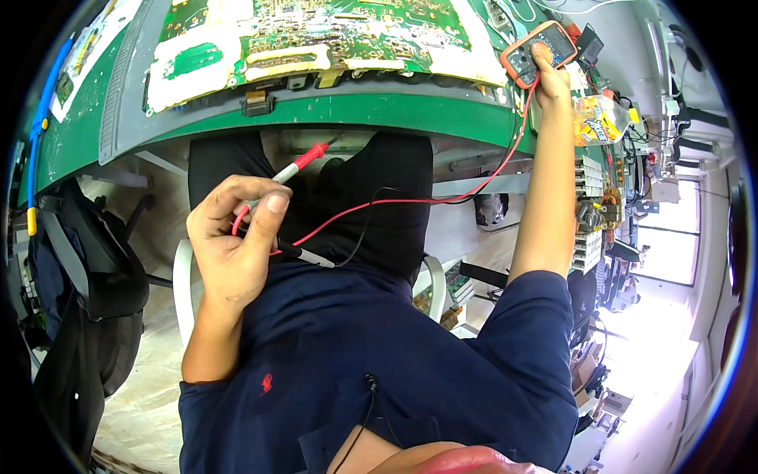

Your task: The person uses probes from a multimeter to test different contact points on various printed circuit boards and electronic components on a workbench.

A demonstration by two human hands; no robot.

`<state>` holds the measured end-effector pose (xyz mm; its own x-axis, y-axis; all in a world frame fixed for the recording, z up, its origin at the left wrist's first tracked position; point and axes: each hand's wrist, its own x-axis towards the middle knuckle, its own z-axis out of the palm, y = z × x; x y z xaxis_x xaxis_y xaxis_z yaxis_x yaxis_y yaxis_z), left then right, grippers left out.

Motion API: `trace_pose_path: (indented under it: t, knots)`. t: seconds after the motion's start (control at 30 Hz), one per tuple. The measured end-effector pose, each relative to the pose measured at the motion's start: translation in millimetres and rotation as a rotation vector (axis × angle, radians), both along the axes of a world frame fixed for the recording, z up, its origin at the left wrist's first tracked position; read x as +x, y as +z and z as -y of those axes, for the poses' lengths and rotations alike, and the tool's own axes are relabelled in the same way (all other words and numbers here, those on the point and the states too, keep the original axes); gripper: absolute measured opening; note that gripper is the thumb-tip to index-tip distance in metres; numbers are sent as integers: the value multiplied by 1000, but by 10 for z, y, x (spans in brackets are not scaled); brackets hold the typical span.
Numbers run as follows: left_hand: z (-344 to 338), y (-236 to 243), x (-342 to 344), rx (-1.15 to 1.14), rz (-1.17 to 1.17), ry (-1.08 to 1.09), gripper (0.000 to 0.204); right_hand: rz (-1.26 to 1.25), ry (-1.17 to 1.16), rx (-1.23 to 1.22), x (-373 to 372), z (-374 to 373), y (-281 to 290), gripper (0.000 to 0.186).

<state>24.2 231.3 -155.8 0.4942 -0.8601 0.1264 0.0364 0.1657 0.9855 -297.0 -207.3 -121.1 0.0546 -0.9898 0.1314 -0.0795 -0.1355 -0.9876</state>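
My left hand (241,237) is closed on the red-and-white test probe (302,164) at chest height, its tip pointing up toward the bench edge. A black-and-white probe (317,259) sticks out to the right from behind that hand; whether I grip it too is unclear. My right hand (550,83) grips an orange multimeter (523,65) at the bench's right, thumb on its front. Red and black leads run from the meter to the probes. A large green circuit board (355,35) with pale crusted patches rests on a grey mat (126,110) before me.
The green bench edge (339,110) crosses above my lap. A plastic bottle (596,118) with orange label lies beside my right wrist. A blue rod (37,150) is at far left, a black chair with bag (91,268) below it. Cables and equipment crowd the right.
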Motion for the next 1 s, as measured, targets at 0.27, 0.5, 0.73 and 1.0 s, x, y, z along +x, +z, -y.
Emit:
trace_pose_path:
  t: [0.27,0.5,0.73,1.0]
  knots:
    - [23,-32,11,-22,-11,-8,13,-30,0,-51,-97,57,-55,59]
    - [25,-12,17,-21,-42,-12,13,-94,-9,-71,-107,69,-42,59]
    - [18,-40,22,-8,-29,-8,13,-55,44,-80,-52,-66,-45,52]
    - [22,-28,13,-14,-37,-2,13,-32,69,-146,-67,-118,-36,47]
